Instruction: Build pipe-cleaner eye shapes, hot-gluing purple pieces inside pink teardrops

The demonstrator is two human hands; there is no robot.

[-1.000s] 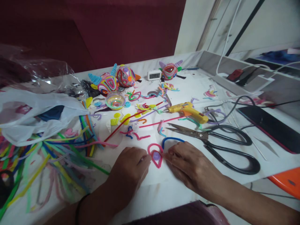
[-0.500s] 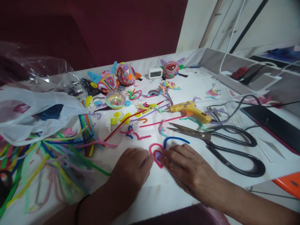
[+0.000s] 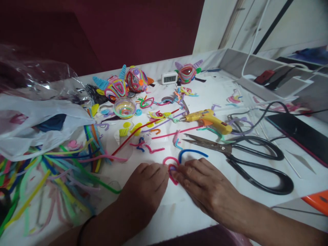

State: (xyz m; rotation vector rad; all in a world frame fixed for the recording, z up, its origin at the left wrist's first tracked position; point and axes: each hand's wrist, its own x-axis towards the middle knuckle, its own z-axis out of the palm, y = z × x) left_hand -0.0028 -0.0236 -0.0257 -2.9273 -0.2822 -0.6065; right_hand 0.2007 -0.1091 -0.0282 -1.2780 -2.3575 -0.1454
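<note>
Between my hands is a small coiled piece of pink, red and purple pipe cleaner, low over the white tabletop. My left hand is closed at its left side, fingers curled and fingertips hidden from view. From the right, my right hand pinches the coil with thumb and fingers, covering part of it. A curved blue pipe cleaner arches just beyond my right fingers. Large black-handled scissors lie with blades parted to the right, and a yellow glue gun rests behind them.
A heap of coloured pipe cleaners and a white plastic bag fill the left side. Decorated round figures, a clear bowl and a digital clock stand at the back. A dark phone lies at right, near cables.
My left hand has closed in on the coil, its fingers now against the left edge. My right hand keeps its pinch. The view has shifted slightly.
</note>
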